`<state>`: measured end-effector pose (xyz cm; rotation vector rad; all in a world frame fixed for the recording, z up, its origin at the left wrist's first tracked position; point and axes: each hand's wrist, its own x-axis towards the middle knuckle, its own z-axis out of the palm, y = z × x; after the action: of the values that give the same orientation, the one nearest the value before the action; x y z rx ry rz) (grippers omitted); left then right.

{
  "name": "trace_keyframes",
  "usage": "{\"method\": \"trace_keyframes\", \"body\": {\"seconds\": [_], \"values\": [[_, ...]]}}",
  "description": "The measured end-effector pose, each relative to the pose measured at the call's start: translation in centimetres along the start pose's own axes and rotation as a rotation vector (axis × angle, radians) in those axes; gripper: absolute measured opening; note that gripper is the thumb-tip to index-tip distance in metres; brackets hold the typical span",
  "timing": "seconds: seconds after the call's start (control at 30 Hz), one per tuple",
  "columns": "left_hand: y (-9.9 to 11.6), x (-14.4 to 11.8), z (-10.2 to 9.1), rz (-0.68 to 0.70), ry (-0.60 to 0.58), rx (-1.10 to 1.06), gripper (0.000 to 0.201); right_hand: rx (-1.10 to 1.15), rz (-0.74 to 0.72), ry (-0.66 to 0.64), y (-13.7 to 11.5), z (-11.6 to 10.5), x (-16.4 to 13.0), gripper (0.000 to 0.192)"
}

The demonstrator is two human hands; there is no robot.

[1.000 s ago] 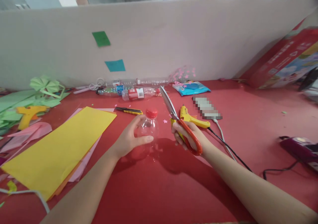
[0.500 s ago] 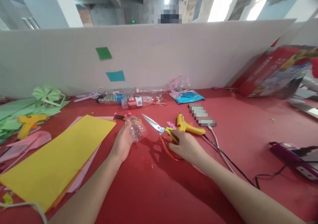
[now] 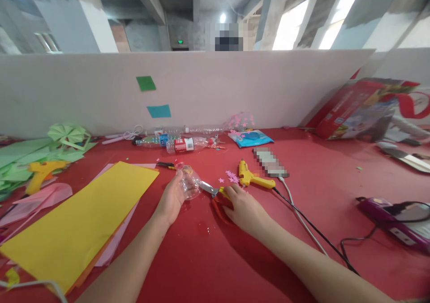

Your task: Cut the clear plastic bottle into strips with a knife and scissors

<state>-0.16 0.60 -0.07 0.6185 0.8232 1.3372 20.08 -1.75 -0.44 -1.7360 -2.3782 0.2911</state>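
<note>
Paper (image 3: 79, 220), a yellow sheet, lies at the left on the red table (image 3: 208, 267). Just right of it the left hand (image 3: 173, 197) is closed around a clear bottle (image 3: 188, 183) tipped on its side near the table's middle. Scissors (image 3: 215, 194), blades against the bottle, sit in the right hand (image 3: 243, 209), fingers wrapped about the red handles. A yellow glue gun (image 3: 251, 177) lies just beyond, its cord trailing right.
</note>
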Motion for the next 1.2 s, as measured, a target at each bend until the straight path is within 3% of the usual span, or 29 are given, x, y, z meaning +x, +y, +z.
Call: {"method": "trace_keyframes", "body": {"seconds": [0.47, 0.9, 1.2], "values": [[0.1, -0.2, 0.1, -0.024, 0.029, 0.023, 0.034, -0.077, 0.046, -0.071, -0.7, -0.7, -0.2, 0.012], [-0.5, -0.2, 0.2, -0.005, -0.026, 0.066, 0.038, 0.147, 0.15, -0.099, 0.2, -1.2, 0.2, 0.018], [-0.3, -0.1, 0.2, 0.01, 0.002, 0.059, 0.037, -0.058, 0.05, -0.06, -0.6, -0.4, -0.2, 0.014]]}}
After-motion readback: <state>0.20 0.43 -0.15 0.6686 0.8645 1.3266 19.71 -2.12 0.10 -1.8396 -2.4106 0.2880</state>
